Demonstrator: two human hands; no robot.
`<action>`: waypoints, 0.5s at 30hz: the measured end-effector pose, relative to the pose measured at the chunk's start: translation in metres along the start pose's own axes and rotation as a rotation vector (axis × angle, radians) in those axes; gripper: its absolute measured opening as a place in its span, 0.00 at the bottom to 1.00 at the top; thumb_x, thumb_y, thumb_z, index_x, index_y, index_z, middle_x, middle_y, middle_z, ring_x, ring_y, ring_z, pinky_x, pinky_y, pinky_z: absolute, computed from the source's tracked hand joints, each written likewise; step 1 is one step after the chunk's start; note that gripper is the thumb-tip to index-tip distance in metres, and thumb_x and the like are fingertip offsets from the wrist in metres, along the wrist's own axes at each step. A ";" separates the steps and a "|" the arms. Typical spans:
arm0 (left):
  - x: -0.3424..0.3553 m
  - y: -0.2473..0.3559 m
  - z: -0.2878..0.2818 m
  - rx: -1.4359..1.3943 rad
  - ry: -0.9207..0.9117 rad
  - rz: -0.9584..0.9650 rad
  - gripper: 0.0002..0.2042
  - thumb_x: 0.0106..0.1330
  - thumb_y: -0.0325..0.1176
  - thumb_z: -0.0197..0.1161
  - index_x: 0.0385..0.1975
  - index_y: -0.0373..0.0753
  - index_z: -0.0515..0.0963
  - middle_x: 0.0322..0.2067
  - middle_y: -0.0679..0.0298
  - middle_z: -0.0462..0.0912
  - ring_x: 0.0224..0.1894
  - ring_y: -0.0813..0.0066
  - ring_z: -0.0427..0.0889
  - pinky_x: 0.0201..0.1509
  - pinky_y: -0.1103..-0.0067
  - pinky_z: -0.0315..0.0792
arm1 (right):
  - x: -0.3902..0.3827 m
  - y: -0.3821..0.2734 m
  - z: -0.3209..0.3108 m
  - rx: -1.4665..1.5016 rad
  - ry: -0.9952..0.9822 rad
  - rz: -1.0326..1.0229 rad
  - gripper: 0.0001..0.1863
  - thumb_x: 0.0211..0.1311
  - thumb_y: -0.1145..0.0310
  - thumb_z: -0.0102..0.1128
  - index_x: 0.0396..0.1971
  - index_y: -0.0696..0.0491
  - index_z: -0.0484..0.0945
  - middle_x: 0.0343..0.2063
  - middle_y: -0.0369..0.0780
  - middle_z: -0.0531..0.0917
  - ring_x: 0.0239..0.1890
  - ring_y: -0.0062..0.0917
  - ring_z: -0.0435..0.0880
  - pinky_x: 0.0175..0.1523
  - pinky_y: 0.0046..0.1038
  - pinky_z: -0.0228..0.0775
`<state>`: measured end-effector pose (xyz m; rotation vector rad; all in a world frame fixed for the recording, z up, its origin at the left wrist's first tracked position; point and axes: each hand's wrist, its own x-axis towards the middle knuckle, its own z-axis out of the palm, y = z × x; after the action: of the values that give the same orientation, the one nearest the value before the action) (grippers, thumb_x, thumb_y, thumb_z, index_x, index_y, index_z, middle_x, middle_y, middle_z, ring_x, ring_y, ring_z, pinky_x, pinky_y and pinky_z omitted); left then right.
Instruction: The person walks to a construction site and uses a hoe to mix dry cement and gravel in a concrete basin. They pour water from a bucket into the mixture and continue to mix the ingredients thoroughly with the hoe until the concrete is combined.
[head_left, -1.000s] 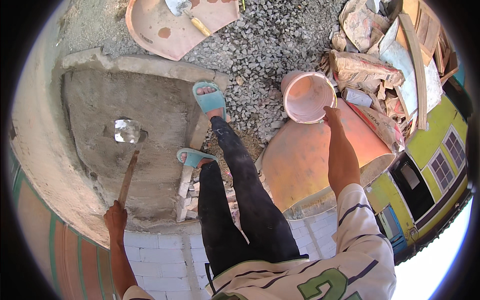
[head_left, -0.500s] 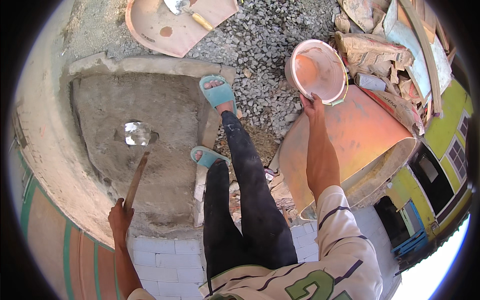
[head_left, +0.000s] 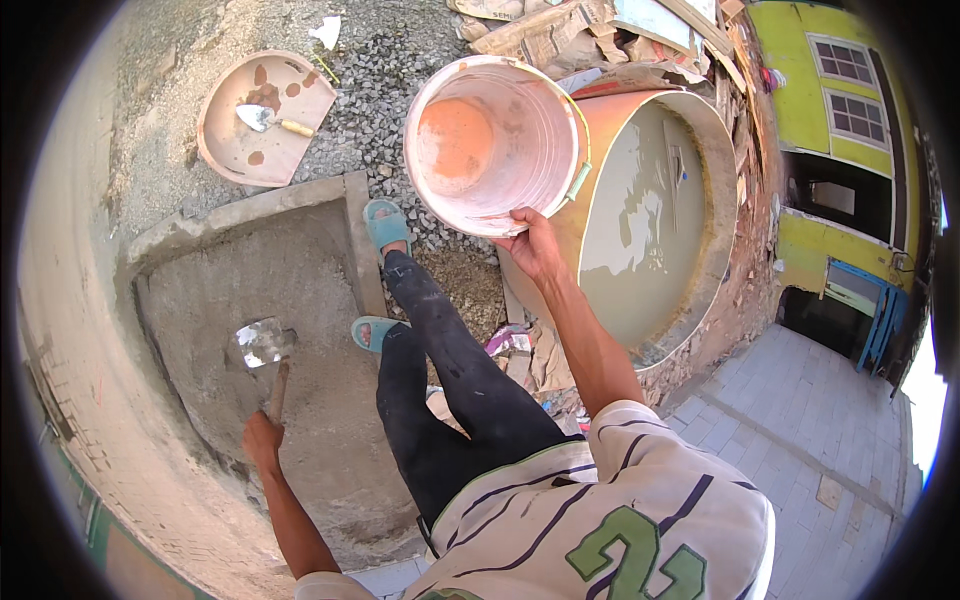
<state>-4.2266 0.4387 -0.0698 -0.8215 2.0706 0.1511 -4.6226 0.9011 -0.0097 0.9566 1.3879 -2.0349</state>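
Drum (head_left: 722,200), round and orange-walled, holds murky liquid (head_left: 640,270). Beside it, I see the pale-pink plastic bucket (head_left: 520,150), rim pinched in the right hand (head_left: 535,245); the left hand (head_left: 262,438) wraps a wooden-handled, metal-bladed tool (head_left: 279,385). Bucket-moving, I judge; next calls for steady rim grip.

Your left hand (head_left: 262,438), seemingly curled tight, sits at eight o'clock; your right hand (head_left: 535,245) grips near one o'clock, forearm (head_left: 596,343) extended.
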 end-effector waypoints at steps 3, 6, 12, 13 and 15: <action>-0.022 0.008 0.000 -0.060 0.016 0.048 0.12 0.55 0.37 0.67 0.37 0.40 0.82 0.35 0.52 0.86 0.39 0.50 0.85 0.43 0.60 0.78 | -0.073 -0.021 -0.012 0.157 0.024 -0.081 0.20 0.65 0.74 0.45 0.55 0.65 0.63 0.54 0.53 0.75 0.56 0.43 0.79 0.59 0.46 0.78; -0.037 0.008 0.010 -0.106 0.066 0.133 0.12 0.57 0.38 0.65 0.37 0.40 0.81 0.34 0.52 0.85 0.39 0.49 0.85 0.43 0.59 0.77 | -0.119 -0.060 -0.077 0.262 0.081 -0.301 0.22 0.65 0.76 0.45 0.58 0.64 0.61 0.57 0.53 0.73 0.59 0.44 0.76 0.65 0.47 0.72; -0.050 0.051 0.037 -0.040 0.080 0.073 0.13 0.60 0.39 0.61 0.40 0.39 0.80 0.35 0.49 0.85 0.39 0.46 0.84 0.42 0.57 0.76 | -0.147 -0.122 -0.340 0.160 0.480 -0.576 0.27 0.60 0.79 0.46 0.61 0.63 0.58 0.59 0.52 0.69 0.59 0.50 0.74 0.62 0.57 0.73; -0.050 0.058 0.042 -0.028 0.088 0.059 0.12 0.61 0.38 0.61 0.40 0.39 0.79 0.34 0.49 0.85 0.38 0.47 0.84 0.42 0.57 0.77 | -0.145 -0.123 -0.374 0.128 0.571 -0.563 0.27 0.60 0.79 0.46 0.61 0.62 0.59 0.59 0.51 0.69 0.58 0.51 0.74 0.61 0.56 0.74; -0.061 0.070 0.038 -0.057 0.087 0.072 0.12 0.61 0.38 0.61 0.40 0.39 0.79 0.34 0.48 0.85 0.39 0.46 0.84 0.42 0.57 0.77 | -0.132 -0.114 -0.405 -0.040 0.829 -0.501 0.31 0.58 0.79 0.48 0.64 0.57 0.56 0.59 0.51 0.68 0.57 0.52 0.74 0.60 0.57 0.74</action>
<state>-4.2184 0.5377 -0.0590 -0.8009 2.1874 0.2181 -4.5116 1.3218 0.0642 1.6815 2.2674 -1.9964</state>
